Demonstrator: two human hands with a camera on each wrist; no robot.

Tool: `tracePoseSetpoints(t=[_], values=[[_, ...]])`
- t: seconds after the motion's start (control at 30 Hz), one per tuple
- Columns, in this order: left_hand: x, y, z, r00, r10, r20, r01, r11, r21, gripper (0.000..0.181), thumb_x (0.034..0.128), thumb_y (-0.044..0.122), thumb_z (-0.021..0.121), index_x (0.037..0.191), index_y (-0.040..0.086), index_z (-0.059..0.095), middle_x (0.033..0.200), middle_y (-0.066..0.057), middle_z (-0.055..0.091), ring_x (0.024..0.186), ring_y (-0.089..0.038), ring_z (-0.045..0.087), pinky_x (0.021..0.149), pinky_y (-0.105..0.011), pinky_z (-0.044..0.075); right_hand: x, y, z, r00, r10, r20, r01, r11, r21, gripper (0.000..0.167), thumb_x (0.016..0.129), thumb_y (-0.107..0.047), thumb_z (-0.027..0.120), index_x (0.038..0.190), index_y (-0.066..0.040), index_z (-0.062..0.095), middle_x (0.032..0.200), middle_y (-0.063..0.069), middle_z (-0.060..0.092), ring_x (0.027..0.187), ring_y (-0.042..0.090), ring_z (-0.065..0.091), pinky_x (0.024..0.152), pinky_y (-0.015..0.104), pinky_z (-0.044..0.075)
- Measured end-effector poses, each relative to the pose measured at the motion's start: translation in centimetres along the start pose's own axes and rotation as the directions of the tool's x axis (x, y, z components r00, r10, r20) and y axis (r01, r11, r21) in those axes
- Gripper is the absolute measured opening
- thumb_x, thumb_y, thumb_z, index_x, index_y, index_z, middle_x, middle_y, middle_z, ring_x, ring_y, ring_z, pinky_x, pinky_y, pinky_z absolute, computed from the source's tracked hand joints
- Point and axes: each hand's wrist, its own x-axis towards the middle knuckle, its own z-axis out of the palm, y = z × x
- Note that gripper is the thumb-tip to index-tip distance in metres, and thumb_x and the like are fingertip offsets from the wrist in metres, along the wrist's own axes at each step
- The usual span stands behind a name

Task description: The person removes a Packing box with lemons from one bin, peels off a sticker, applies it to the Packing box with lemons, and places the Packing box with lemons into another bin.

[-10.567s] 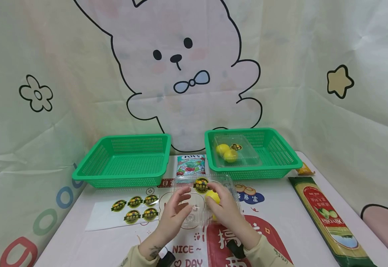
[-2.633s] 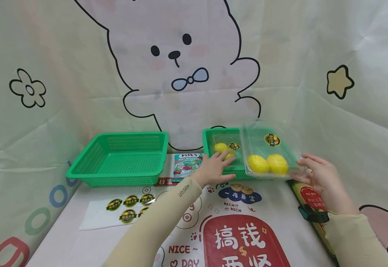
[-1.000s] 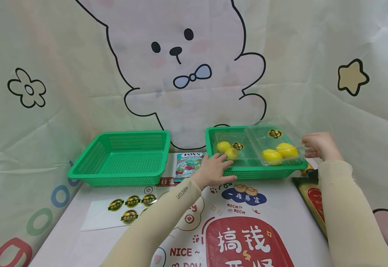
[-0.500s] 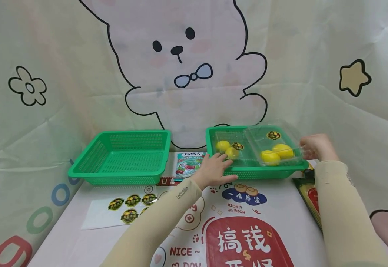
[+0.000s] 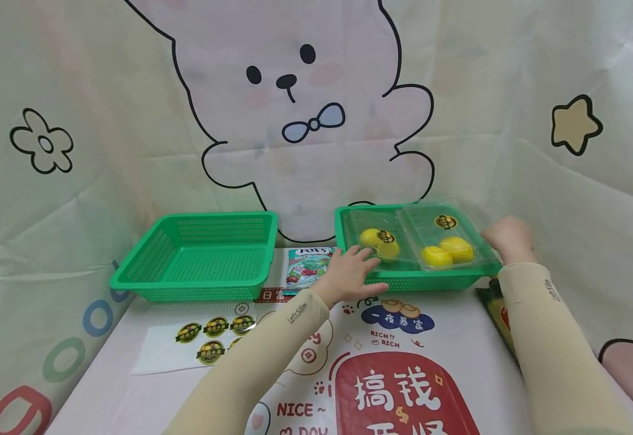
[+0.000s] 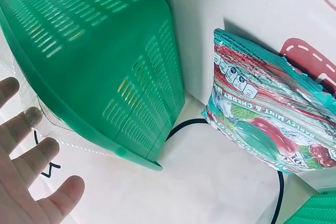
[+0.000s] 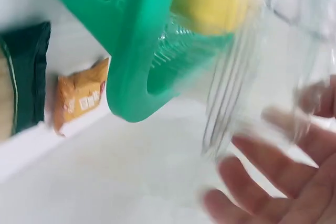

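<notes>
Two clear plastic fruit boxes lie side by side in the right green basket point(image 5: 430, 281), each with a round black-and-gold sticker and two lemon-like yellow fruits. My left hand point(image 5: 349, 275) is at the basket's front rim with fingers spread; its fingertips reach the left box point(image 5: 367, 219). At the far right, my right hand point(image 5: 511, 239) meets the end of the right box point(image 5: 422, 229). The right wrist view is blurred, but shows extended, loosely spread fingers point(image 7: 262, 174) against or close to the clear plastic. The right box overlaps the left one's edge.
A second green basket point(image 5: 196, 287) stands at the left. Between the baskets lies a Fox's candy bag point(image 5: 308, 269). A sticker sheet point(image 5: 158, 347) is at front left. A green-and-gold packet point(image 5: 498, 317) and a small orange packet point(image 7: 81, 95) lie beyond the right basket.
Earlier, the right box stood on the table mid-front; my right hand carried it into the basket. Just now it shifts left and lower, and the left box's fruits roll slightly right.
</notes>
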Motion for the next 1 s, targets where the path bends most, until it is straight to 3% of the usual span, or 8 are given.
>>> tracePoseSetpoints(t=[0.1,0.17,0.2,0.3,0.43,0.63,0.9,1.0], values=[[0.0,-0.1,0.0,1.000,-0.001,-0.003,0.001,1.000,-0.003,0.069,0.0858,0.071,0.030,0.140,0.030,0.040,0.148,0.002,0.034,0.134,-0.023,0.032,0.104,-0.052,0.033,0.4,-1.8,1.3,0.987,-0.146,-0.062,0.129,0.967,-0.218,0.032,0.084,-0.010,0.048,0.112,0.005,0.056,0.110,0.031,0.051,0.092,0.047,0.046,0.074,0.055,0.042],[0.0,-0.1,0.1,1.000,0.005,-0.006,-0.005,1.000,-0.009,0.070,0.0858,0.071,0.030,0.140,0.029,0.040,0.148,0.002,0.034,0.135,-0.024,0.032,0.104,-0.053,0.032,0.7,-3.0,2.3,0.973,-0.224,-0.050,0.198,0.932,-0.304,0.047,0.086,-0.016,0.050,0.132,-0.005,0.047,0.132,0.030,0.039,0.112,0.054,0.035,0.089,0.068,0.029],[0.0,-0.1,0.2,1.000,0.007,-0.006,-0.008,1.000,-0.010,0.069,0.0859,0.071,0.030,0.140,0.029,0.040,0.148,0.002,0.034,0.135,-0.023,0.032,0.104,-0.054,0.032,0.7,-3.6,2.8,0.964,-0.264,-0.037,0.238,0.913,-0.332,0.055,0.088,-0.024,0.052,0.140,-0.010,0.039,0.140,0.029,0.031,0.120,0.057,0.026,0.093,0.073,0.020],[0.0,-0.1,0.3,1.000,0.012,-0.010,-0.012,1.000,0.000,0.069,0.0857,0.072,0.029,0.140,0.030,0.041,0.147,0.002,0.035,0.135,-0.023,0.032,0.104,-0.055,0.032,0.7,-4.8,4.0,0.949,-0.313,0.021,0.296,0.870,-0.394,0.068,0.086,-0.059,0.044,0.139,-0.016,0.042,0.146,0.029,0.022,0.128,0.060,0.010,0.092,0.080,0.003],[0.0,-0.2,0.4,1.000,0.014,-0.013,-0.014,1.000,0.019,0.069,0.0855,0.072,0.029,0.139,0.030,0.041,0.147,0.003,0.035,0.135,-0.022,0.032,0.104,-0.055,0.032,0.5,-4.6,4.5,0.956,-0.280,0.086,0.291,0.879,-0.379,0.093,0.075,-0.082,0.034,0.140,-0.016,0.040,0.143,0.035,0.018,0.125,0.067,0.003,0.087,0.083,-0.002],[-0.1,-0.3,0.3,1.000,0.012,-0.005,-0.012,0.999,0.029,0.069,0.0853,0.072,0.030,0.138,0.030,0.043,0.147,0.003,0.035,0.134,-0.022,0.032,0.104,-0.053,0.033,0.3,-3.9,4.4,0.954,-0.255,0.158,0.292,0.908,-0.301,0.098,0.075,-0.082,0.035,0.143,-0.011,0.034,0.142,0.038,0.019,0.119,0.072,0.004,0.083,0.084,0.005],[-0.1,-0.4,0.2,1.000,0.016,-0.014,-0.016,1.000,0.014,0.067,0.0858,0.071,0.030,0.136,0.030,0.045,0.146,0.003,0.036,0.135,-0.023,0.031,0.104,-0.053,0.032,0.4,-3.8,4.6,0.952,-0.233,0.199,0.285,0.911,-0.296,0.101,0.074,-0.083,0.032,0.143,-0.010,0.033,0.141,0.036,0.025,0.115,0.071,0.018,0.082,0.082,0.017],[-0.1,-0.3,0.1,1.000,0.012,-0.012,-0.012,1.000,0.005,0.067,0.0859,0.071,0.030,0.137,0.029,0.045,0.147,0.002,0.035,0.135,-0.023,0.031,0.105,-0.053,0.032,0.5,-3.8,4.8,0.950,-0.226,0.214,0.283,0.914,-0.290,0.099,0.075,-0.082,0.032,0.143,-0.010,0.032,0.141,0.035,0.025,0.115,0.070,0.020,0.084,0.082,0.016]])
